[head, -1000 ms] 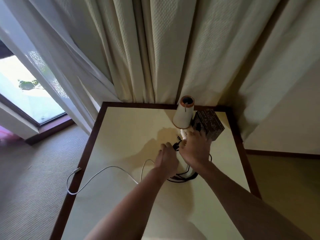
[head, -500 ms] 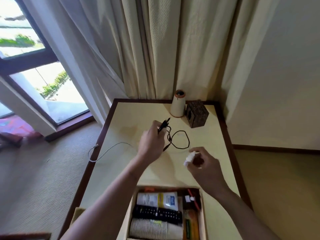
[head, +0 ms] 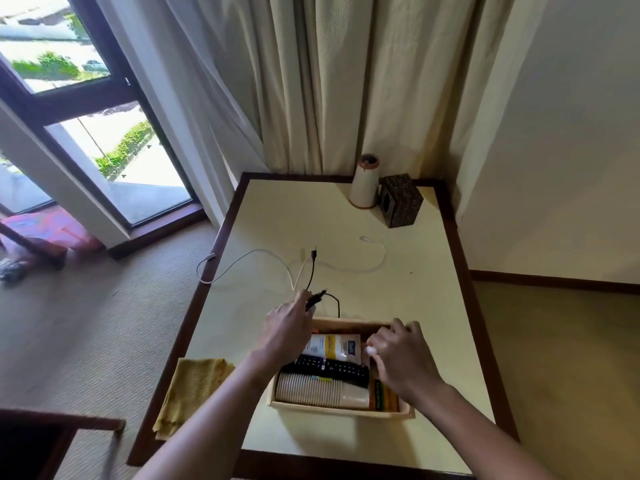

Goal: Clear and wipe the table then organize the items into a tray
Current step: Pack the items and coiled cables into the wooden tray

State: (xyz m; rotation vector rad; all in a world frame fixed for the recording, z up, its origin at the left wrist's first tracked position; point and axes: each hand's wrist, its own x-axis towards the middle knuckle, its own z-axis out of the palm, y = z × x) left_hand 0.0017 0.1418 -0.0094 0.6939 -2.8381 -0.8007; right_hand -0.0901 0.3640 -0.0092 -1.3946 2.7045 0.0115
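Likely limp and light, the black cable [head: 317, 295] — pinched by the left hand [head: 287, 329] near its plug — wants gathering; the right hand [head: 403, 356] pinches a small white item [head: 370, 350].

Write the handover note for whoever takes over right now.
Left hand grips the black cable just beyond the tray. Right hand pinches a small white item over the tray's right side.
In the tray: tube, remote, stacked paper cups.
On the table: white cable, one end over the left edge; yellow cloth at the near-left edge; cone and dark box at the back.
Left: both held things and probably the white cable go into the tray. Whether wiping is done cannot be told.
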